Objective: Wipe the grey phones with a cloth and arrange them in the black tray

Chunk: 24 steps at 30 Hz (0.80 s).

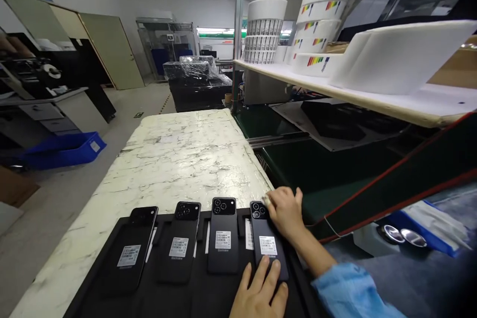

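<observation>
Several black smartphones lie back up, side by side, in a black tray (175, 303). Each has a camera block at its top and a white printed label. My left hand (261, 290) rests on the lower part of the rightmost smartphone (267, 228), fingers spread. At that phone's top right corner is my right hand (286, 211), its fingers curled beside the camera block. Something small and pale shows at its fingertips, too unclear to name. To the left lie a second smartphone (222, 263), a third smartphone (175, 271) and the leftmost smartphone (124, 276). White slips show between the phones.
The tray lies on a worn cream tabletop (179, 159). At right, a shelf (290, 77) carries stacked white label rolls (324, 5) above a green conveyor belt (316, 169). A blue bin (67, 151) sits on the floor at left. Wrapped black goods (194, 77) stand behind.
</observation>
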Motion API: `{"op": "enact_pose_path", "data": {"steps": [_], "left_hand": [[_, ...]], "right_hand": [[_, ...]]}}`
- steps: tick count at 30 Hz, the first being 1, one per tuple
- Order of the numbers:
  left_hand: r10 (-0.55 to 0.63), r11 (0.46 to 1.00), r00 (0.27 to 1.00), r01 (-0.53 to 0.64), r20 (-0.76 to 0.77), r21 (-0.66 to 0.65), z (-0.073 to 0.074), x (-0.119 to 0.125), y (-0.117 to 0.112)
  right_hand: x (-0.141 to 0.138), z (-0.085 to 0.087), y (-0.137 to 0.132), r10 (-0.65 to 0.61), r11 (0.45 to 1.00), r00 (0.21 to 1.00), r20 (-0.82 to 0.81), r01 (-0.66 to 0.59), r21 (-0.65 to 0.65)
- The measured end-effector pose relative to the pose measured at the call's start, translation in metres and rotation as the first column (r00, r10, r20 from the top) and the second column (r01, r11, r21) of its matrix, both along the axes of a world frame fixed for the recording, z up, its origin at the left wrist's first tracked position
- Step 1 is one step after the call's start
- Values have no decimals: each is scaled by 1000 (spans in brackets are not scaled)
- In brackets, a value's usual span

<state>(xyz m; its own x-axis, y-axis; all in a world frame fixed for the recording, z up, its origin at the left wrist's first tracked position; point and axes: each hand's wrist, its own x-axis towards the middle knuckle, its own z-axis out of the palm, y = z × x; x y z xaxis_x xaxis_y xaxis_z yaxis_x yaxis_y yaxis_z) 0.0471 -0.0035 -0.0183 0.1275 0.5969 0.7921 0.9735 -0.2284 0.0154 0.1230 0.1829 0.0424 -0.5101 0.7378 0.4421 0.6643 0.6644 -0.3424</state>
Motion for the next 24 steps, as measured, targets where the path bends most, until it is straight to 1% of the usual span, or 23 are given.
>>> {"op": "enact_pose_path", "data": {"steps": [2,4,6,8,10,11,12,14,16,17,19,21,24], "left_hand": [[6,1000,1000,-6,6,10,1,-1,0],[10,998,999,-13,38,69,0,0,1],[5,992,997,-14,72,126,-3,1,3],[-1,990,996,-12,89,140,-5,2,5],[0,993,995,-12,96,121,-5,2,5],[0,994,996,-10,95,107,-5,2,5],[-2,996,996,-6,90,86,-5,2,4],[-6,999,997,2,83,54,-7,2,3],[-5,998,996,-1,92,68,-11,3,4],[0,996,994,-9,108,88,-13,4,4],[11,994,990,-26,139,106,-17,6,5],[19,997,987,-31,157,70,-19,6,4],[16,1000,989,-19,149,16,-15,6,2]], "right_hand": [[0,7,18,-65,997,997,-34,63,-36],[5,11,25,-96,994,993,-70,92,-62],[8,12,19,-58,996,992,-112,49,-75],[4,12,7,53,995,992,-117,-62,-77],[-3,12,-2,159,985,985,-68,-163,-63],[-7,13,-4,178,982,983,-32,-180,-52],[-8,13,-5,171,984,985,-4,-171,-41],[-3,11,-7,108,994,994,22,-107,-29],[9,7,-13,53,998,998,29,-52,-38],[14,5,-18,43,998,999,33,-41,-47],[19,3,-29,62,996,997,46,-59,-71],[12,4,-37,92,992,994,55,-87,-96],[-18,12,-38,90,989,995,37,-85,-121]]}}
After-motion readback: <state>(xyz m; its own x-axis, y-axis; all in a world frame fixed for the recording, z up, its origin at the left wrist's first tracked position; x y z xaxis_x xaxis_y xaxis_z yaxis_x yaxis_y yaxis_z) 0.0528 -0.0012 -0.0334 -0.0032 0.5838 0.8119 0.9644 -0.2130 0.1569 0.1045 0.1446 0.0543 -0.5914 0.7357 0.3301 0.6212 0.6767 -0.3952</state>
